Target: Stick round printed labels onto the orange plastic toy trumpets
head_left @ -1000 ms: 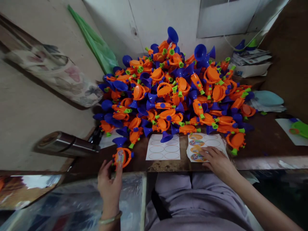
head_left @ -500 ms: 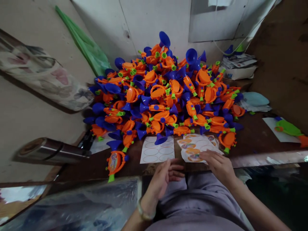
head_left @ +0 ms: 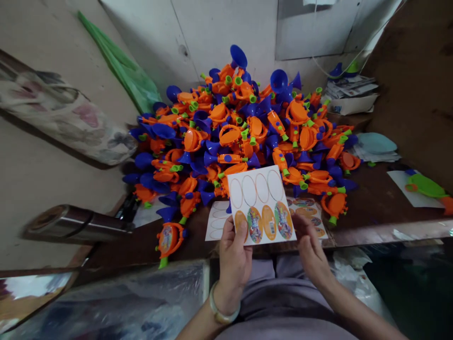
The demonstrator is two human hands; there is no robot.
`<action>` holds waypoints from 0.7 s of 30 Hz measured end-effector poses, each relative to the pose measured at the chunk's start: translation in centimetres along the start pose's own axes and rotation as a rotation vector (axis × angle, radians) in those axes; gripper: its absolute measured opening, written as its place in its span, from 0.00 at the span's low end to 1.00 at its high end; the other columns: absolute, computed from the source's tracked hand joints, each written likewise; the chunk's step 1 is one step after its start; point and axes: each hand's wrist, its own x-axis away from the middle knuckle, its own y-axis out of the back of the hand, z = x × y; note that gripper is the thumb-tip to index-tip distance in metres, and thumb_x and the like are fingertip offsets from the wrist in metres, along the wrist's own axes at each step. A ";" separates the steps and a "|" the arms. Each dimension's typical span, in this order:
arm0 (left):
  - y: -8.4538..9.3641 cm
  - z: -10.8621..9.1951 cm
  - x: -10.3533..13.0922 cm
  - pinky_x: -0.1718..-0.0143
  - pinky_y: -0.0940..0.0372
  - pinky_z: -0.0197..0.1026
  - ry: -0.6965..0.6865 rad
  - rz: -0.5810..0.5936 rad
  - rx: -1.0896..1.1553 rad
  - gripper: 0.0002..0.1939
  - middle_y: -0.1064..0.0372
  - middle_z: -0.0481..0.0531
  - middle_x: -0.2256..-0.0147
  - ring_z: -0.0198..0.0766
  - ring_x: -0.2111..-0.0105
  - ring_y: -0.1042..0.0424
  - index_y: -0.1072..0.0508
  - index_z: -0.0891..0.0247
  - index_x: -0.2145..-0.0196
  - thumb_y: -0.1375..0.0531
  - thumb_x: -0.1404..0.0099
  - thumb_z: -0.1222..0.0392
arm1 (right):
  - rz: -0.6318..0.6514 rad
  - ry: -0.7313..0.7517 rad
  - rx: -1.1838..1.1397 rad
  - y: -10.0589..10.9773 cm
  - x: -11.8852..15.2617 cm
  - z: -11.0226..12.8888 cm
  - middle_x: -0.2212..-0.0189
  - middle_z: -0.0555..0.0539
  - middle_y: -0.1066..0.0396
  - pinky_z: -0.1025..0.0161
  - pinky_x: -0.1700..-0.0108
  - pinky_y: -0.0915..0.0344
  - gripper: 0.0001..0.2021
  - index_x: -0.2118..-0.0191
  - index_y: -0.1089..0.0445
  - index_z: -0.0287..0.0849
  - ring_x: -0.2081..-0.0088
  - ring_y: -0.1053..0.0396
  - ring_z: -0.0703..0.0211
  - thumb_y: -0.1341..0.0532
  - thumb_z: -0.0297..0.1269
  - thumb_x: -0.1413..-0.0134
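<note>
In my left hand [head_left: 235,252] is a sticker sheet [head_left: 262,192], its lower left corner pinched between thumb and fingers. The sheet is tilted up above the table edge; one row of ovals is blank, the other carries orange printed stickers. My right hand [head_left: 311,250] is beside the sheet's lower right corner, fingers loosely curled and apart, gripping nothing visible. Under and behind the raised sheet lie a blank-oval backing sheet [head_left: 216,222] and more printed sticker sheets [head_left: 311,212]. A toy trumpet [head_left: 170,240] with a sticker on its round face lies at the left.
A large heap of orange and blue toy trumpets [head_left: 244,127] fills the back of the table. A steel flask [head_left: 76,223] lies at the left. Papers with a light-blue dish [head_left: 377,143] and a green toy [head_left: 424,185] are at the right.
The sticker sheet has been lifted off the stack on the right and is now in my left hand, raised and turned. My right hand has moved slightly down from the stack.
</note>
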 end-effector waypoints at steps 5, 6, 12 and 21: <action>0.5 1.1 0.6 0.48 0.24 0.43 -0.127 0.021 -0.122 0.26 0.18 0.50 0.49 0.43 0.51 0.18 0.27 0.53 0.50 0.25 0.40 0.42 | 0.128 -0.184 -0.061 -2.9 -1.3 1.4 0.56 0.41 0.16 0.50 0.51 0.19 0.24 0.42 0.23 0.48 0.55 0.17 0.47 0.46 0.58 0.25; 1.0 0.9 0.6 0.46 0.24 0.44 -0.196 0.013 -0.195 0.26 0.20 0.52 0.47 0.44 0.49 0.19 0.28 0.52 0.48 0.27 0.38 0.41 | 0.127 -0.226 -0.044 -2.8 -2.2 1.8 0.59 0.42 0.15 0.50 0.53 0.19 0.25 0.47 0.21 0.46 0.58 0.17 0.48 0.48 0.57 0.24; 2.6 -3.8 -0.5 0.24 0.54 0.63 -0.992 -0.062 -0.933 0.35 0.44 0.65 0.27 0.61 0.23 0.53 0.28 0.58 0.40 0.24 0.41 0.49 | 0.404 -0.138 0.208 0.8 -7.8 4.6 0.64 0.45 0.17 0.57 0.57 0.25 0.08 0.63 0.21 0.46 0.62 0.21 0.50 0.36 0.41 0.33; 0.4 -5.8 -1.0 0.65 0.28 0.38 -0.352 0.450 -0.874 0.11 0.17 0.50 0.67 0.41 0.68 0.18 0.19 0.57 0.53 0.34 0.32 0.56 | 0.331 0.090 0.263 -0.8 -6.8 7.0 0.64 0.49 0.22 0.63 0.66 0.25 0.12 0.43 0.33 0.47 0.69 0.23 0.59 0.41 0.32 0.29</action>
